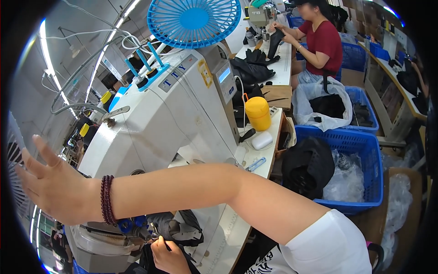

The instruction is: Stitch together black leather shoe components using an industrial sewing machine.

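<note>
My right arm, in a white sleeve, stretches leftward across the view. A dark beaded bracelet circles its wrist. My right hand is raised beside the white sewing machine, fingers spread and holding nothing visible. Low in the view, my left hand has thumb and fingers closed close to the machine's metal needle parts. Whatever it pinches is too small to make out. Black and grey fabric pieces lie next to that hand, partly under the machine head. My right forearm covers part of the machine.
A blue fan stands above the machine. On the white table are a yellow canister, a white rounded object and a blue-handled cutter. Blue baskets stand at right. A co-worker in red handles black material at another machine.
</note>
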{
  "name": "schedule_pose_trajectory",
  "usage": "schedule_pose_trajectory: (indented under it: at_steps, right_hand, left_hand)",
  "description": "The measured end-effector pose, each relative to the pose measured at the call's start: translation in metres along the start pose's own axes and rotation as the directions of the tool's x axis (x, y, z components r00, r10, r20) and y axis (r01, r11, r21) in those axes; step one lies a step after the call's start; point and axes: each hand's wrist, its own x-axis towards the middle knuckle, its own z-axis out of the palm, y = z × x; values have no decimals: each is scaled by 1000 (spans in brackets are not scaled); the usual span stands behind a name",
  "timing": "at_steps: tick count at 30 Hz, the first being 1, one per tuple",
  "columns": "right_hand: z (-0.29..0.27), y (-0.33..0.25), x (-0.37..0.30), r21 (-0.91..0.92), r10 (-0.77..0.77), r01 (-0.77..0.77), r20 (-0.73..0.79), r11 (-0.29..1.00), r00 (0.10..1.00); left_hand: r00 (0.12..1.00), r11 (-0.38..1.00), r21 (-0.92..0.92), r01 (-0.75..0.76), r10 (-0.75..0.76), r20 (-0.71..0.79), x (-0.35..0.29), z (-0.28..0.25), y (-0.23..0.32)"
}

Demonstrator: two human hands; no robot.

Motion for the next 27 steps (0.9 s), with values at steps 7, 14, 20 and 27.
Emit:
schedule_pose_trajectory:
  at_steps: [7, 14, 20, 27]
  right_hand:
    - [-40, -27, -13, 503, 100, -25, -124, 864, 987]
    - [-132, -35, -76, 790, 41, -83, 73, 607, 996]
    - [-170, -56, -194, 749, -92, -613, 649, 252, 755]
    - [-171, -56, -224, 121, 296, -992, 949, -19, 110]
  left_hand:
    - [1000, 998, -68, 21, -20, 10, 9, -13, 5]
    - [906, 962, 122, 246, -273, 325, 10, -20, 9]
    - [985, 934, -355, -34, 92, 146, 2, -23, -20]
    - [887, 898, -438, -45, 237, 396, -18, -49, -22]
